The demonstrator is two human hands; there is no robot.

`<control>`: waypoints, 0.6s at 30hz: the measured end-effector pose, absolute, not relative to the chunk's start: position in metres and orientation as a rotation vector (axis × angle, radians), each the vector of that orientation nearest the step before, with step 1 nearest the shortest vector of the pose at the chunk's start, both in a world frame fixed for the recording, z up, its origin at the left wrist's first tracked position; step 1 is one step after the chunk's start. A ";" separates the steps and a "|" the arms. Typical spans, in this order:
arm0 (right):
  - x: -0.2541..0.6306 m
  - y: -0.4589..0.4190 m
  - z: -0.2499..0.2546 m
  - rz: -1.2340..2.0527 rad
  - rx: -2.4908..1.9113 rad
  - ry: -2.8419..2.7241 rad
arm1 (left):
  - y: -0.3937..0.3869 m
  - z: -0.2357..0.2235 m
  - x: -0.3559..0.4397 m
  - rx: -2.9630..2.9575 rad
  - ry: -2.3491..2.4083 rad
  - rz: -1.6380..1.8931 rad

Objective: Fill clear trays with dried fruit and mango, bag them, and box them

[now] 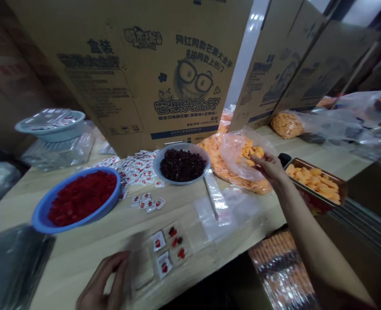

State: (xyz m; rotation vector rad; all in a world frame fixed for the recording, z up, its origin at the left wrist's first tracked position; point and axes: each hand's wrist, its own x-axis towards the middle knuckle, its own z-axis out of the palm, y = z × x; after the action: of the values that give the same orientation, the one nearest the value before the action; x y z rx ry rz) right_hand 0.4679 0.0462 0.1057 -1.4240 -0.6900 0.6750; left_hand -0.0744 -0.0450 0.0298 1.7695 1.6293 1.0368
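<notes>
In front of me lies a clear plastic box. Two white sachets and small red and black candies sit in its right-hand compartments; its left part is blurred. My left hand is at the box's left edge, thumb and fingers closed on the clear plastic. My right hand reaches to the mouth of an open clear bag of orange candy pieces. Its fingers are pinched at those pieces, the fingertips partly hidden among them. This bag rests on a larger flat bag of orange pieces.
A blue basin of red candies, a pile of sachets and a bowl of dark candies stand behind the box. A tin of orange pieces is at right. Tall cartons line the back. Dark plastic trays lie front left.
</notes>
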 end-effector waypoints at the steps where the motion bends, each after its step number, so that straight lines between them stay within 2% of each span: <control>1: 0.439 0.032 0.102 0.793 -1.323 -0.733 | -0.046 0.036 -0.064 1.757 1.600 1.045; 5: 0.296 -0.022 0.061 1.270 -1.119 -0.805 | -0.047 0.049 -0.019 1.581 1.380 1.057; 9: 0.173 -0.058 0.013 1.713 -0.953 -0.874 | -0.042 0.032 -0.006 1.373 1.239 0.941; 13: 0.116 -0.058 -0.014 1.788 -0.874 -0.889 | -0.043 0.013 -0.029 1.287 1.234 0.921; 18: 0.104 -0.044 -0.020 1.765 -0.926 -0.871 | -0.032 0.012 -0.060 1.300 1.268 0.971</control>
State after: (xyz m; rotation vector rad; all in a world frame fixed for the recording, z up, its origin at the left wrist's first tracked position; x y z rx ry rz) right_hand 0.1040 -0.0438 -0.0203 -0.9258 -0.8710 1.7648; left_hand -0.0603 -0.0324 0.0123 1.3002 1.2679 0.9711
